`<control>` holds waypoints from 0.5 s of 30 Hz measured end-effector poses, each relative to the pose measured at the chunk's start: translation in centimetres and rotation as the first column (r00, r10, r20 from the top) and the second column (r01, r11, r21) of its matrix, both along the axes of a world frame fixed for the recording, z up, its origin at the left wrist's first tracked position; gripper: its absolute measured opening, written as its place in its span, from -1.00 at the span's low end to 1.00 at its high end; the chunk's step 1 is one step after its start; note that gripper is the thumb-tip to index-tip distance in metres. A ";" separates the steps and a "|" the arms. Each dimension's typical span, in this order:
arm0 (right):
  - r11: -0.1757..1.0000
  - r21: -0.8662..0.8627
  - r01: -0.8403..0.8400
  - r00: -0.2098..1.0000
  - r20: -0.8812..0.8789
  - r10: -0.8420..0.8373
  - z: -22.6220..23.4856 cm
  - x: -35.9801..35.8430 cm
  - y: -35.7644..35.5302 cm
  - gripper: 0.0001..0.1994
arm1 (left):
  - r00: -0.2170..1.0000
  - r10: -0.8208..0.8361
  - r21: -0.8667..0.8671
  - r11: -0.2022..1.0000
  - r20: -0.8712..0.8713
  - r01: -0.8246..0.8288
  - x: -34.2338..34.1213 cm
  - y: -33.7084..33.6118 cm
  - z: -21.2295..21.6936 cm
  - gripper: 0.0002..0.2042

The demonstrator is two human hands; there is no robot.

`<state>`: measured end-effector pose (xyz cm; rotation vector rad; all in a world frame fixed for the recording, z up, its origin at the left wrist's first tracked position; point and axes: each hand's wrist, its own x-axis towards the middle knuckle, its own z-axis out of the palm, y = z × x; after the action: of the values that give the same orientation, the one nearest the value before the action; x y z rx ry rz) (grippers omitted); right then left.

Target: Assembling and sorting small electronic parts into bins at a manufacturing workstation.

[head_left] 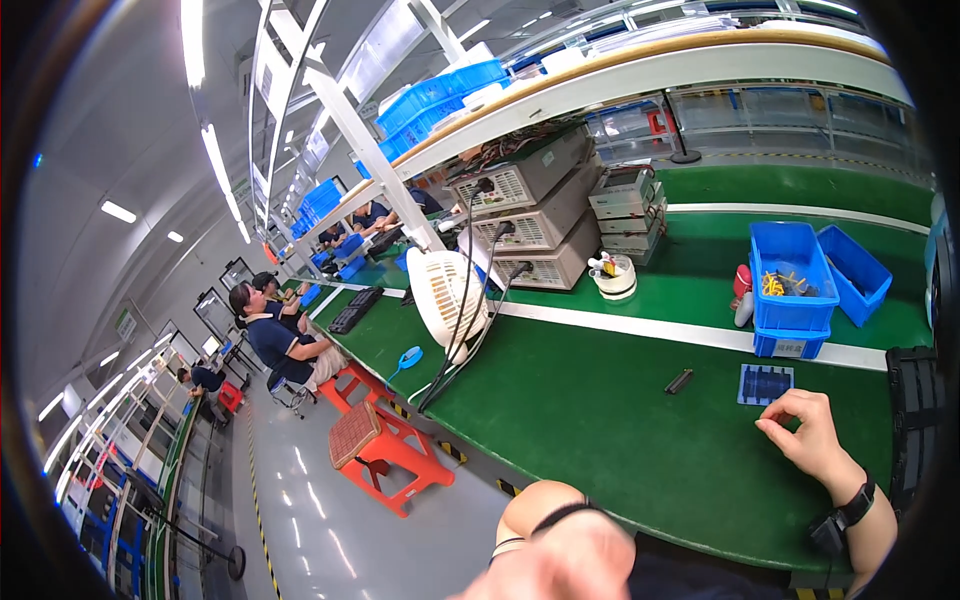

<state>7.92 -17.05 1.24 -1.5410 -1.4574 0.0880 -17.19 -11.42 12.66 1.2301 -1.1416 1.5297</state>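
Over the green mat at the right, my right hand (pixel 810 435) is raised with thumb and forefinger pressed together; whatever they may hold is too small to make out. A flat blue square holder (pixel 766 384) with dark strips on it lies just beyond those fingertips. Left of it, a small dark oblong part (pixel 679 381) rests alone on the mat. My left hand (pixel 575 560) is at the bottom middle, close to the bench's front edge. Motion smears it, so its fingers cannot be read.
A blue bin (pixel 793 325) with yellow and dark pieces stands beyond, beside a tilted blue bin (pixel 860 280) and a red-and-white bottle (pixel 742 290). A black tray (pixel 912 425) lines the right. A white fan (pixel 445 300), stacked grey power units (pixel 540 225) and red stools (pixel 400 470) are leftward.
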 end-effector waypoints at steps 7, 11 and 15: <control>0.993 -0.105 -0.051 0.999 0.000 0.051 -1.0 0.0 -0.3 -0.92 | 0.953 -0.143 0.183 0.963 -0.265 0.196 0.9 -1.6 0.0 -0.49; 0.980 -0.174 -0.100 0.995 -0.045 0.093 -2.0 0.5 0.0 -0.88 | 0.903 -0.275 0.000 0.957 -0.331 0.292 0.8 -2.0 -0.1 -0.49; 0.964 -0.202 -0.173 0.981 -0.121 0.151 -4.1 0.2 0.2 -0.83 | 0.810 -0.415 -0.102 0.905 -0.415 0.412 1.5 -1.4 -0.1 -0.46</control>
<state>8.10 -16.84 -2.84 -1.5573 -1.5266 0.4287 -15.72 -12.81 12.54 1.1429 -1.0186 0.8765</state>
